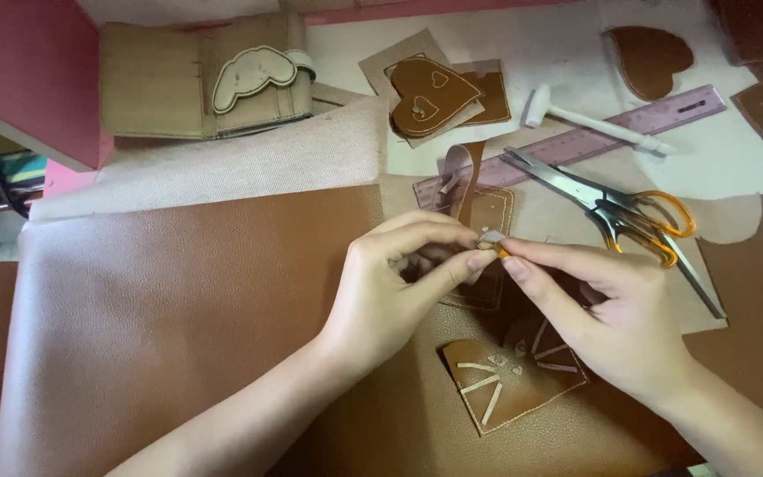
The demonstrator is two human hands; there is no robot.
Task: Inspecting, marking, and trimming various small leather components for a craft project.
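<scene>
Craft worktable: brown leather sheet point(178, 309), scissors point(620, 212), ruler point(576, 146).

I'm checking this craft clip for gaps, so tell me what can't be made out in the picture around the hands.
- Head view: the small pale piece pinched between left hand and right hand is too small and mostly covered by fingertips to identify.
- The stitched square patch is partly hidden behind both hands.
- The heart-shaped leather piece has its upper part covered by the right hand.
- The brown leather sheet runs off the bottom edge.

three leather hearts point(430, 95), one scissors point(615, 212), one ruler point(576, 141)
</scene>
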